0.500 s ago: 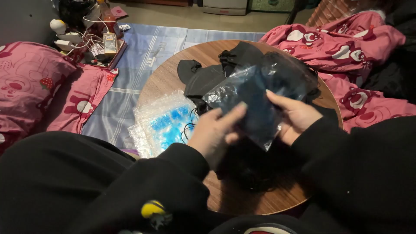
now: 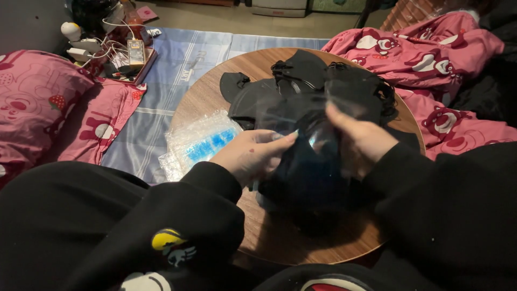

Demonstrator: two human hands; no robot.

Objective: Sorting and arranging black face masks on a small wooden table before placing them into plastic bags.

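We see both hands over a round wooden table [image 2: 269, 237], working at a clear plastic bag [image 2: 301, 116] with a black mask [image 2: 309, 172] inside it. The left hand [image 2: 252, 153] sits at about 8 o'clock of the bag, fingers nearly straight and pressed together, tips pinching the bag's edge against the thumb. The right hand [image 2: 362, 139] is at 3 o'clock, curled closed around the bag's other side, fingers [image 2: 336, 116] on its front face. The bag hangs upright between them, near the table's middle, its lower part reaching toward 6 o'clock.

Behind it, at 12 o'clock on the table, lies a pile of black masks [image 2: 301, 75], touching or just behind the bag; we cannot tell which. At 9 o'clock, overhanging the table's edge, lies a stack of clear bags [image 2: 199, 143] with blue showing through. Off the table, a pink pillow [image 2: 37, 108] lies at 9 o'clock, a pink blanket [image 2: 431, 54] at 2 o'clock, and chargers with white cables [image 2: 121, 51] at 11 o'clock.
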